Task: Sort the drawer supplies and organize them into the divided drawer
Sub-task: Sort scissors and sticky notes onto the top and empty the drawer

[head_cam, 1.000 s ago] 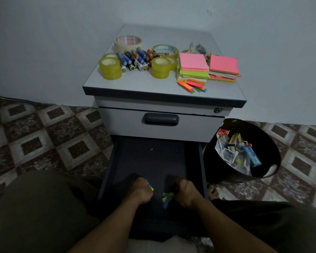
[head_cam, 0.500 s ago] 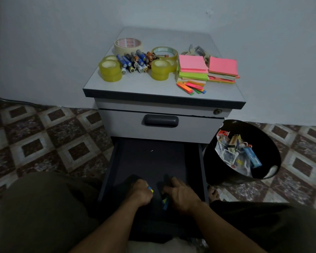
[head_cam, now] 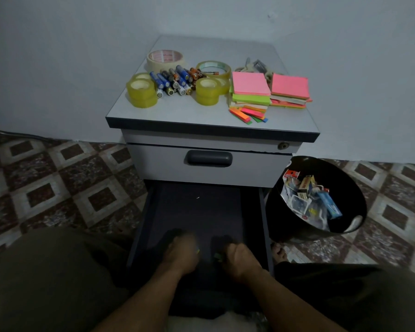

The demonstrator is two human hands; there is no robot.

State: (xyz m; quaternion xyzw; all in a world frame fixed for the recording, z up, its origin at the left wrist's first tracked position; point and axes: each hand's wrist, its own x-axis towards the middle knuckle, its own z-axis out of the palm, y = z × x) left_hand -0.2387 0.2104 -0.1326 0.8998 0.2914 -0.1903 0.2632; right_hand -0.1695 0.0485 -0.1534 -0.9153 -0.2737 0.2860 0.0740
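Cabinet (head_cam: 211, 116) is standing against the wall with its top acting as a bench, and the sorted supplies are lying there untouched: yellow tape rolls (head_cam: 141, 93) to the left, a heap of batteries (head_cam: 175, 80) beside them, pink and green sticky-note pads (head_cam: 250, 88) to the right with coloured index tabs (head_cam: 248, 113) at the front edge. Below the shut upper drawer, the open bottom drawer (head_cam: 197, 212) is looking almost bare, no dividers that I can make out in this dim light. A black bin (head_cam: 352, 224) is sitting just beside it on the floor, holding discarded packaging. Both hands are working low at the near end of the drawer. The left hand (head_cam: 181, 254) is staying curled as it was a second ago, fingers clenched round something small with a sliver of yellow showing at the knuckles. The right hand (head_cam: 241, 258) is what is changing: half a second back it was lying flatter over the coloured scraps, and now it is closing into a fist, with only a bit of green peeking out beside it; what exactly it is gripping, I cannot tell. My reading is that the last stray bits are being gathered out of the drawer, so clearing is nearly done and refilling has not begun.
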